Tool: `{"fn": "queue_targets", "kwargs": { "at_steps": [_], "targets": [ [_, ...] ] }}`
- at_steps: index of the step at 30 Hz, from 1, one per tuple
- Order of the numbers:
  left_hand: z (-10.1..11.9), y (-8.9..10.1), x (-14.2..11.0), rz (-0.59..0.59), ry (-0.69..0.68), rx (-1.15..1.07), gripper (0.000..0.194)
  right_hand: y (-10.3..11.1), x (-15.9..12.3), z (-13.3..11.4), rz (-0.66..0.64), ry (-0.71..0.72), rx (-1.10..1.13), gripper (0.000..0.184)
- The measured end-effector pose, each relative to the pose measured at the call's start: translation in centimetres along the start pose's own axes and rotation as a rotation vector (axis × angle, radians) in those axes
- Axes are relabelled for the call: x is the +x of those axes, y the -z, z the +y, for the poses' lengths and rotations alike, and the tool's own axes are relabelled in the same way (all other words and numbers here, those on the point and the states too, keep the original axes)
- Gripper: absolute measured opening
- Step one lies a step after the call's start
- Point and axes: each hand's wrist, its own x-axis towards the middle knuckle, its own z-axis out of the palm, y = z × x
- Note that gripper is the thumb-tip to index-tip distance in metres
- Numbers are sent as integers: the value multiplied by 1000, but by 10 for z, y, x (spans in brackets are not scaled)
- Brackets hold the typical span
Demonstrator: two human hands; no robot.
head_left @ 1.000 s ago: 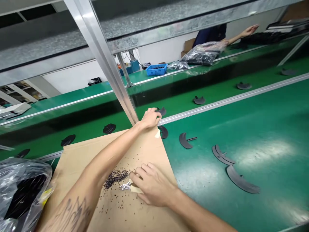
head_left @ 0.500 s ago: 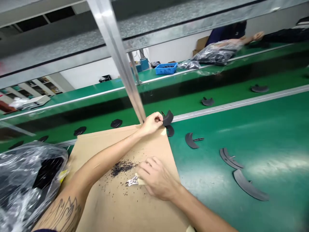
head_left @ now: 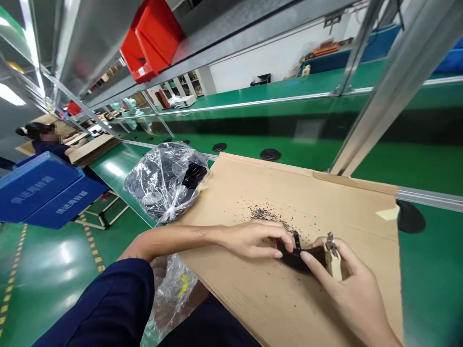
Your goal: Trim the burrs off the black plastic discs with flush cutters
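Observation:
A curved black plastic piece [head_left: 297,261] is held low over a cardboard sheet [head_left: 260,178], with a small dark stem standing up from it. My left hand [head_left: 255,239] grips its left end between thumb and fingers. In my right hand [head_left: 356,289] is a pair of nippers [head_left: 333,262] with cream handles, jaws pointing up. My right thumb and fingers also steady the right end of the piece. Small black scraps [head_left: 265,213] are scattered over the cardboard just beyond my hands.
A clear plastic bag [head_left: 155,183] of black parts sits left of the cardboard. Black parts [head_left: 270,154] lie along the green belt behind, and another [head_left: 410,218] by the right edge. A metal post [head_left: 383,96] rises at right. Blue crates [head_left: 43,193] and a person [head_left: 48,137] are at far left.
My left hand has come back from the far edge with a black piece. My right hand has picked up the nippers and joined it. The view has swung left.

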Motion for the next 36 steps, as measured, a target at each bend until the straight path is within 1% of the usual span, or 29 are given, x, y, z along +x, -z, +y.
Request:
{"fn": "queue_targets", "kwargs": {
  "at_steps": [1,2,3,4,5,7,8,10,12,13,15,16,18,19,20,21,23,24,25,26,27,29,31,33,35,36],
  "targets": [
    [0,9,-8,-30,14,73,24,0,0,-1,-2,-7,-3,14],
    [-1,22,-16,-57,34,158,28,0,0,-2,15,-22,-4,15],
    [-4,39,-26,-48,98,314,25,1,0,-2,34,-43,-6,16],
    [-9,58,-36,-9,154,387,20,1,0,-1,46,-68,-7,17],
    [-15,79,-47,41,237,469,22,2,1,0,58,-93,-6,18],
    [-30,119,-70,124,618,833,27,3,2,2,67,-142,11,18],
    [-38,136,-81,118,695,872,24,3,2,3,69,-168,22,19],
    [-50,158,-100,55,763,877,13,3,2,1,67,-230,43,20],
    [-58,167,-112,-32,770,835,6,2,2,-3,66,-300,54,22],
    [-59,168,-115,-66,764,815,8,2,2,-5,66,-332,57,23],
    [-59,168,-119,-95,739,786,12,2,1,-9,66,-380,64,25],
    [-57,169,-119,-89,725,779,13,2,2,-10,68,-394,65,26],
    [-49,172,-119,-55,704,782,15,2,2,-11,77,-413,71,27],
    [-45,174,-117,-12,698,790,16,2,2,-10,83,-420,78,28],
    [-40,175,-115,64,689,788,18,2,2,-10,89,-431,87,28],
    [-35,175,-111,174,673,764,20,2,2,-9,93,-446,99,29],
    [-25,168,-100,445,595,610,27,2,2,-9,91,-480,128,31],
    [-21,160,-92,562,539,480,32,2,1,-9,90,-492,142,32],
    [-18,149,-84,639,480,334,36,2,1,-9,88,-496,156,33],
    [-15,135,-74,667,428,193,39,3,0,-10,87,-492,171,32],
    [-13,120,-64,667,385,68,41,3,-1,-11,84,-481,186,32],
    [-12,84,-46,632,324,-126,40,4,-3,-14,62,-455,216,31],
    [-14,46,-30,590,288,-257,38,3,-5,-15,33,-436,242,31],
    [-17,11,-18,587,264,-307,36,3,-8,-15,17,-427,262,32],
    [-21,-17,-11,649,199,-245,30,2,-10,-15,7,-431,282,32],
    [-23,-26,-10,677,143,-183,28,1,-11,-14,2,-437,294,32]
  ]
}}
